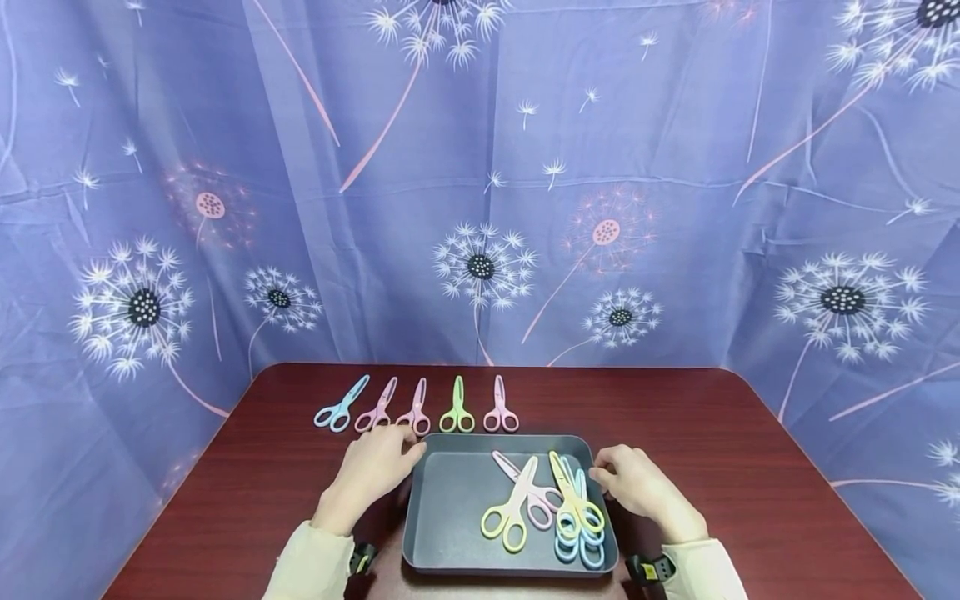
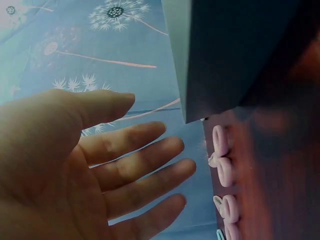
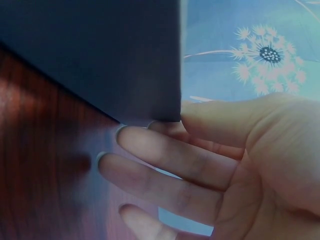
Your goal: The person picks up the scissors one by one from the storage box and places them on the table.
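A dark grey tray (image 1: 450,508) sits on the table in front of me. Inside, toward its right, lie two yellow scissors (image 1: 517,497), pink scissors (image 1: 540,500) and light blue scissors (image 1: 592,554), partly overlapping. My left hand (image 1: 382,458) is at the tray's far left corner; in the left wrist view its fingers (image 2: 145,162) are spread and straight, with a gap to the tray wall. At the right rim my right hand (image 1: 637,479) pinches the tray corner, thumb at the edge and fingers along the outer wall in the right wrist view.
Behind the tray, a row of scissors stretches along the table (image 1: 675,400): blue scissors (image 1: 341,406), several pink scissors (image 1: 500,406) and green scissors (image 1: 457,406). A blue dandelion-print curtain (image 1: 420,275) hangs beyond the table's back edge.
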Demonstrator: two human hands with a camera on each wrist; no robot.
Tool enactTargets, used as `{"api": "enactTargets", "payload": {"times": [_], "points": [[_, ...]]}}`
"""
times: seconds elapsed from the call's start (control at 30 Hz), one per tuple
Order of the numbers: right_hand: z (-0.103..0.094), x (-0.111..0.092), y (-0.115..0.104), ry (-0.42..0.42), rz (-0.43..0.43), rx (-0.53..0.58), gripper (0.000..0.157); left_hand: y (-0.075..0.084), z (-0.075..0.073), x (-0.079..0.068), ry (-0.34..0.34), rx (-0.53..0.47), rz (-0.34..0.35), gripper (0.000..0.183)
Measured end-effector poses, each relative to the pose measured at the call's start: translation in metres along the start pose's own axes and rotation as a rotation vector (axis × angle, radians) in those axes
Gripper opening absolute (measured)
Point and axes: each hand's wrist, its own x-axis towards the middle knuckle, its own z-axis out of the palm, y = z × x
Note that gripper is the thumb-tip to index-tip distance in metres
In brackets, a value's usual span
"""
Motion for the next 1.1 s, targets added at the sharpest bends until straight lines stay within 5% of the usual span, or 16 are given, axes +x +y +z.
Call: {"api": "enactTargets", "payload": {"times": [0.47,1.1], "points": [[0.001,0.0,0.002,-0.004,-0.011,-0.008,0.013,-0.011,0.012,-0.015,-0.137,-0.017,0.007,0.02],[-0.001,0.0,-0.003,0.004,0.006,-0.043,0.01,-0.01,0.024,-0.019,-0.093,0.015,0.027,0.033]]}}
